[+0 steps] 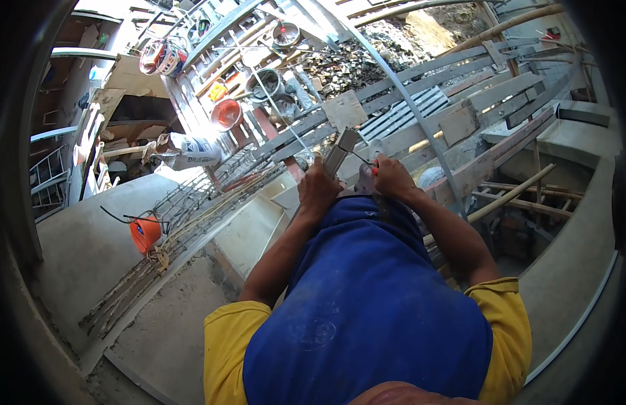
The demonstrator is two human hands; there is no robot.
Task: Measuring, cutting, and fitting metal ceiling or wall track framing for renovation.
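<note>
Concrete slab [90, 226] fills the lower left. Plank barrier [407, 138] runs from mid-scene to the upper right; a square board sits near the middle of its top edge. Grey pole [421, 120] slants across the barrier.

Rebar bundle [198, 196] lies along the slab's right edge. On the right, bamboo pole [515, 192] crosses an opening with timber framing below it.

Person wears a blue shirt [374, 290] with yellow sleeves; both forearms extend forward.

White sack [191, 152] lies at the slab's far edge. Dark bucket [264, 84] stands beyond the barrier's left end; reddish bucket [226, 115] is just beside it. Orange bucket [145, 233] sits near the slab's right edge, beside the rebar, with thin dark rods at its rim.

Left hand [318, 192]: fingers closed around the near end of the grey bar. Right hand [394, 179]: closed on the handle of the tool. Hands are apart from each other, both in front of the waist.

Grey bar [340, 154]: flat, straight-edged, tilted, far end pointing away from the body; material not determinable.

Tool [375, 171]: red handle, thin dark shaft directed at the bar's right edge. Cannot tell whether the tip makes contact.
</note>
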